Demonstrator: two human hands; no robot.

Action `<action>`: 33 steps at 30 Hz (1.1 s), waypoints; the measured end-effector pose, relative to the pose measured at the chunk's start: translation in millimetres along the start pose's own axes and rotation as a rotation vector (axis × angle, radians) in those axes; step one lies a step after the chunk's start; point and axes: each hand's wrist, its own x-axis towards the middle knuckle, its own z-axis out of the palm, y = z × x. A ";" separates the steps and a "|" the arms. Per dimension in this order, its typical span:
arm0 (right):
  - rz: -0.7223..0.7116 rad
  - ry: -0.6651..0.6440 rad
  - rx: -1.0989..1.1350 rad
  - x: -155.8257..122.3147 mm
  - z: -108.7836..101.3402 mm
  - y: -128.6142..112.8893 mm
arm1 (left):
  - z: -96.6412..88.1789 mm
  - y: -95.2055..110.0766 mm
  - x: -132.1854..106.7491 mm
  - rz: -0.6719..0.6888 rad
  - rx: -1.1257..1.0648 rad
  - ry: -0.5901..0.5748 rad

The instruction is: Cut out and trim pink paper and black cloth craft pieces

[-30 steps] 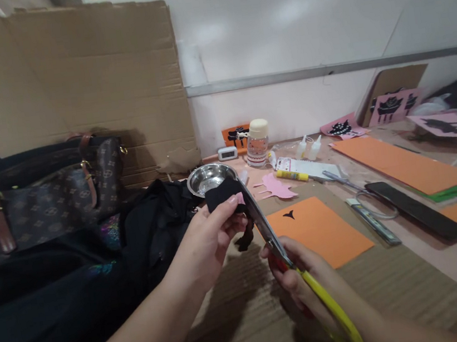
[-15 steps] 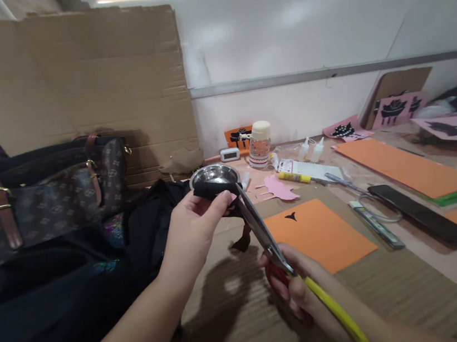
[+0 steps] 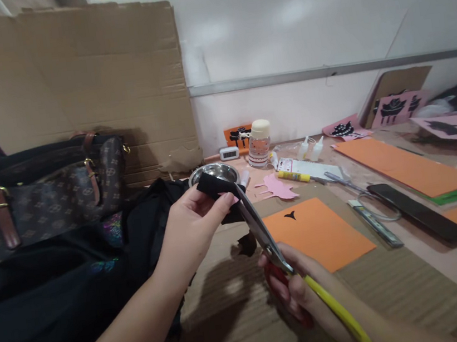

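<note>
Between thumb and fingers, my left hand [image 3: 195, 223] pinches a piece of black paper [image 3: 216, 185], with a bit of pink showing by the thumb. My right hand [image 3: 296, 285] grips scissors [image 3: 262, 236] with red and yellow handles. Their blades point up and left, and the tips meet the paper's right edge. Below the blades hangs a dark strip [image 3: 246, 244] of paper. Right of the scissors lies an orange sheet [image 3: 319, 235] with a small black cutout [image 3: 290, 215] on it. Behind the paper stands a metal bowl [image 3: 215, 168], partly hidden.
Black cloth [image 3: 71, 287] and a brown patterned handbag [image 3: 45, 189] fill the left side. Toward the back are a bottle [image 3: 259, 144], a small timer [image 3: 229, 153] and a yellow glue stick [image 3: 294, 176]. A phone [image 3: 419, 213] and a blade case [image 3: 374, 223] lie at right on the table.
My left hand has turned the black paper slightly, so more of its face shows and its left end sits higher. The dark strip below has shifted a little. The scissors stay nearly in place.
</note>
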 end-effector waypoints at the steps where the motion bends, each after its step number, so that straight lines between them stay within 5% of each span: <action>1: 0.000 -0.011 -0.005 -0.1 -0.8 0.6 | 0.1 0.3 0.0 -0.001 0.001 0.000; 24: 0.057 0.057 0.043 -0.2 6.7 -14.6 | -8.2 0.1 5.7 0.028 -0.011 -0.084; 33: -0.037 -0.004 -0.041 -2.8 -4.7 10.3 | -7.4 -1.4 5.6 -0.005 -0.063 -0.132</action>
